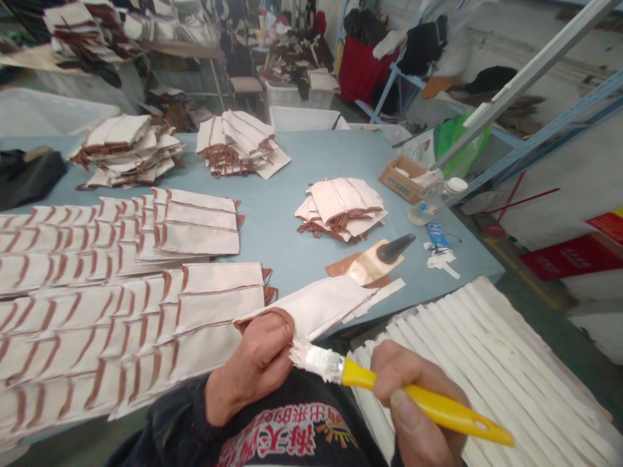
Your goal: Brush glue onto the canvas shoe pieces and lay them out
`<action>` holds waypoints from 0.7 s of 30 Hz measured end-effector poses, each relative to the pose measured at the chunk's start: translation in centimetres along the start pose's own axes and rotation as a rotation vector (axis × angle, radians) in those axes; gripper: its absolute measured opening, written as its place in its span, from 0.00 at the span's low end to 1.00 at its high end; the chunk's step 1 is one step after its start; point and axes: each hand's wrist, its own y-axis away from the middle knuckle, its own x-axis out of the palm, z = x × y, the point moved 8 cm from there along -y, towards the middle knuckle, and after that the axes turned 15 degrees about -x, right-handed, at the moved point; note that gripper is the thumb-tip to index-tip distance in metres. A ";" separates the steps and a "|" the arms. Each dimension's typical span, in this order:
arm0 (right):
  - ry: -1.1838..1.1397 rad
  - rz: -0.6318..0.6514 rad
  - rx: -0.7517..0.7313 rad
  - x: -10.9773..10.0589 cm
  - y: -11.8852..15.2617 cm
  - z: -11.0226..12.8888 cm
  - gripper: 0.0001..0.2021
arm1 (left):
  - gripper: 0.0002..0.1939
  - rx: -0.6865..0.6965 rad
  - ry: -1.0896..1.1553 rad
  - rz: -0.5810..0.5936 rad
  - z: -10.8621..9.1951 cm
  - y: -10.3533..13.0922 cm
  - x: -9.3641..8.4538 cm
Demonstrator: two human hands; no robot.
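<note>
My left hand (256, 363) is closed on the near end of a white fabric piece (321, 301) with a brown edge, which lies over the table's front edge. In my right hand (421, 402) is a brush (438, 407) with a yellow handle, gripped between thumb and fingers. White paste coats its bristles, which are at the brown edge beside my left fingers. Just beyond the piece, a pale container (372, 263) with a dark-handled tool sits on a brown scrap.
Overlapping rows of white pieces (209, 292) cover the table's left. Stacked pieces (345, 201) stand farther back, near a cardboard box (403, 176) and a clear jar (438, 201). White strips (467, 350) lie at the right, below the blue table (272, 214).
</note>
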 end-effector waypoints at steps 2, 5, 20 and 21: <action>0.017 -0.079 -0.004 -0.8 -0.2 -0.2 0.13 | 0.14 -0.013 -0.006 0.018 0.1 -0.1 0.2; 0.058 -0.061 -0.005 -0.9 -0.4 -0.8 0.12 | 0.14 -0.024 -0.005 0.031 0.1 -0.2 0.4; 0.227 0.012 0.040 -2.6 -0.6 -1.3 0.12 | 0.14 -0.051 -0.041 0.015 0.8 -0.3 0.5; 0.234 0.019 0.037 -2.2 -0.7 -0.9 0.12 | 0.14 -0.047 -0.048 0.021 0.8 -0.3 0.6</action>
